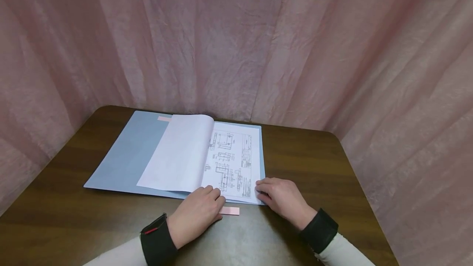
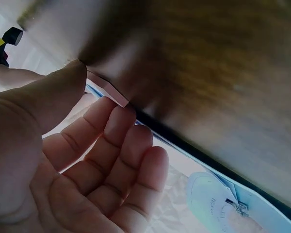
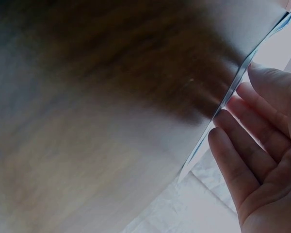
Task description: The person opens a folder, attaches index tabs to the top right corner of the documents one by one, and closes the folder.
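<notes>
A sheet with printed technical drawings (image 1: pixel 225 163) lies in an open light-blue folder (image 1: pixel 114 163), with a white page (image 1: pixel 177 151) turned over to the left. My left hand (image 1: pixel 199 210) rests at the folder's lower edge, its fingers loosely bent. Beside its thumb and fingertips lies a pink sticky-note pad (image 1: pixel 230 211), partly hidden by the hand; the left wrist view shows the pad's edge (image 2: pixel 109 92) between thumb and fingers. My right hand (image 1: pixel 282 198) touches the lower right corner of the sheets; in the right wrist view its fingers (image 3: pixel 233 150) reach along the folder's thin edge.
The folder lies on a dark brown wooden table (image 1: pixel 306 155) with rounded far corners. A pink strip (image 1: pixel 164 118) sits at the folder's upper left, partly beneath the turned page. Pink curtains (image 1: pixel 229 44) hang behind the table and at both sides.
</notes>
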A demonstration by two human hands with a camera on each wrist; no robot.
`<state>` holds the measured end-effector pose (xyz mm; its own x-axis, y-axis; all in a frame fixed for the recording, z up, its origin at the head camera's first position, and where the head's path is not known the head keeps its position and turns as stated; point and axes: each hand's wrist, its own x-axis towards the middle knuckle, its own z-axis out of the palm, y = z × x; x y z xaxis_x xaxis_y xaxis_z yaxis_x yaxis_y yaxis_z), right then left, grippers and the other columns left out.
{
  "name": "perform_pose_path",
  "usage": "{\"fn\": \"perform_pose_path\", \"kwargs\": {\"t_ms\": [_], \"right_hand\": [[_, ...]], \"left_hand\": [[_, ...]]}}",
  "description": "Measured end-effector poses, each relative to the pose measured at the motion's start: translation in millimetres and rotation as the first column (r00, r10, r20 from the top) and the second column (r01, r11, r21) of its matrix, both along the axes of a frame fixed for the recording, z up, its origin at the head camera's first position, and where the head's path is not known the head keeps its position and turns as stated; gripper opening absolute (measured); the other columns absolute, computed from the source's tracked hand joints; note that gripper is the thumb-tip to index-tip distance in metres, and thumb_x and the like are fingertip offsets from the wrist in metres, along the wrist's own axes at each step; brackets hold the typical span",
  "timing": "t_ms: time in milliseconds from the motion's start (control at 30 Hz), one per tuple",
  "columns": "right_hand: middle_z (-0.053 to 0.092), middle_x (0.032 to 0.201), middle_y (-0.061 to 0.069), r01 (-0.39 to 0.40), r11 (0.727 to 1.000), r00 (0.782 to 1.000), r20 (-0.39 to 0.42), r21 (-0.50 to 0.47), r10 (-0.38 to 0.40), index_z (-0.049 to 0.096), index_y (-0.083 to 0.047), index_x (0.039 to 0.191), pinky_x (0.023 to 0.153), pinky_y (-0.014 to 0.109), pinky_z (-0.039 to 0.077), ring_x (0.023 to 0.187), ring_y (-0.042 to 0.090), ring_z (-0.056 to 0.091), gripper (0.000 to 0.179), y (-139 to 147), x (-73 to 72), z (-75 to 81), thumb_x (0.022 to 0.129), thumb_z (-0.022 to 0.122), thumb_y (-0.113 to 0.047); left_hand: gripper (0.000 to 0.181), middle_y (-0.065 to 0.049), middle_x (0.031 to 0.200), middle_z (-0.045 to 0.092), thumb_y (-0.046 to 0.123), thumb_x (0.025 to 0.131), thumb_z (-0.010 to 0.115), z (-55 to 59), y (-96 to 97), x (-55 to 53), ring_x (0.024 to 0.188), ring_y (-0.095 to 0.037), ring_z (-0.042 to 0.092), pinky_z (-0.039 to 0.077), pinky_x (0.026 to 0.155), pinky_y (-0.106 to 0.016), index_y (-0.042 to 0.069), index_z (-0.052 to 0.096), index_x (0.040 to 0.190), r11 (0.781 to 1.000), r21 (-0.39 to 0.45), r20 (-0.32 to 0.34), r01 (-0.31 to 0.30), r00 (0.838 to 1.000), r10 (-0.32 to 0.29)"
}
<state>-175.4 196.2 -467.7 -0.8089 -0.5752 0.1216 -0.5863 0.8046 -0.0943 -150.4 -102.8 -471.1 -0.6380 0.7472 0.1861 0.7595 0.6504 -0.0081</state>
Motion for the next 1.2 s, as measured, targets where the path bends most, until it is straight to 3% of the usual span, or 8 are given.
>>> {"fn": "perform_pose_path", "kwargs": {"t_ms": [333, 533, 700, 1000, 1100, 1200], "right_hand": [[0.081, 0.123, 0.002, 0.001, 1.0, 1.0, 0.016, 0.003, -0.001, 0.087, -0.012, 0.118, 0.096, 0.042, 0.062, 0.114, 0.02, 0.077, 0.03, -1, 1.9, -0.6, 0.091, 0.094, -0.022], [0.081, 0.123, 0.002, 0.004, 1.0, 1.0, 0.014, 0.004, -0.004, 0.087, -0.013, 0.118, 0.095, 0.041, 0.062, 0.113, 0.019, 0.077, 0.03, -1, 0.5, -1.0, 0.091, 0.095, -0.023], [0.081, 0.124, 0.0, 0.009, 1.0, 1.0, 0.006, 0.011, -0.01, 0.087, -0.015, 0.118, 0.096, 0.041, 0.062, 0.114, 0.018, 0.077, 0.03, -1, -0.9, -1.6, 0.09, 0.095, -0.024], [0.081, 0.124, 0.002, 0.005, 1.0, 1.0, 0.01, -0.004, -0.005, 0.087, -0.014, 0.118, 0.095, 0.041, 0.062, 0.113, 0.018, 0.077, 0.031, 0, -1.4, -1.0, 0.09, 0.095, -0.024], [0.081, 0.125, 0.002, 0.004, 1.0, 1.0, 0.015, -0.002, -0.004, 0.087, -0.014, 0.118, 0.096, 0.042, 0.062, 0.114, 0.019, 0.077, 0.03, 0, -1.4, -0.1, 0.091, 0.094, -0.024], [0.081, 0.126, 0.002, 0.004, 1.0, 1.0, 0.014, 0.003, -0.004, 0.087, -0.014, 0.119, 0.097, 0.042, 0.062, 0.114, 0.019, 0.077, 0.03, 0, -1.6, 1.5, 0.091, 0.094, -0.024]], "left_hand": [[0.028, 0.001, 0.08, 0.059, 0.034, 0.095, 0.09, 1.6, 1.4, 0.4, 0.071, -0.015, 0.045, 0.039, 0.064, -0.026, 0.01, 0.077, 0.101, 0.999, -0.048, -0.018, 0.017, 1.0, -0.018], [0.028, -0.002, 0.079, 0.061, 0.031, 0.094, 0.091, 6.9, 2.8, 1.3, 0.069, -0.017, 0.049, 0.043, 0.063, -0.028, 0.009, 0.076, 0.101, 0.997, -0.08, -0.042, 0.006, 0.999, -0.01], [0.023, -0.003, 0.079, 0.065, 0.021, 0.093, 0.092, 14.9, 4.6, 2.0, 0.066, -0.015, 0.05, 0.046, 0.061, -0.028, 0.009, 0.076, 0.104, 0.994, -0.108, 0.012, -0.003, 1.0, 0.005], [0.015, 0.0, 0.073, 0.058, 0.021, 0.098, 0.085, 16.8, 3.1, -1.4, 0.063, -0.015, 0.041, 0.037, 0.059, -0.026, 0.009, 0.077, 0.093, 0.996, -0.071, -0.037, 0.063, 0.997, -0.066], [0.016, 0.0, 0.074, 0.059, 0.023, 0.099, 0.083, 15.8, 2.7, -3.1, 0.065, -0.015, 0.041, 0.036, 0.06, -0.026, 0.008, 0.078, 0.095, 0.996, -0.062, -0.025, 0.069, 0.997, -0.071], [0.021, 0.0, 0.078, 0.061, 0.029, 0.099, 0.086, 15.9, 2.5, -4.8, 0.067, -0.015, 0.043, 0.039, 0.062, -0.026, 0.009, 0.079, 0.101, 0.995, -0.073, 0.028, 0.063, 0.998, -0.061]]}}
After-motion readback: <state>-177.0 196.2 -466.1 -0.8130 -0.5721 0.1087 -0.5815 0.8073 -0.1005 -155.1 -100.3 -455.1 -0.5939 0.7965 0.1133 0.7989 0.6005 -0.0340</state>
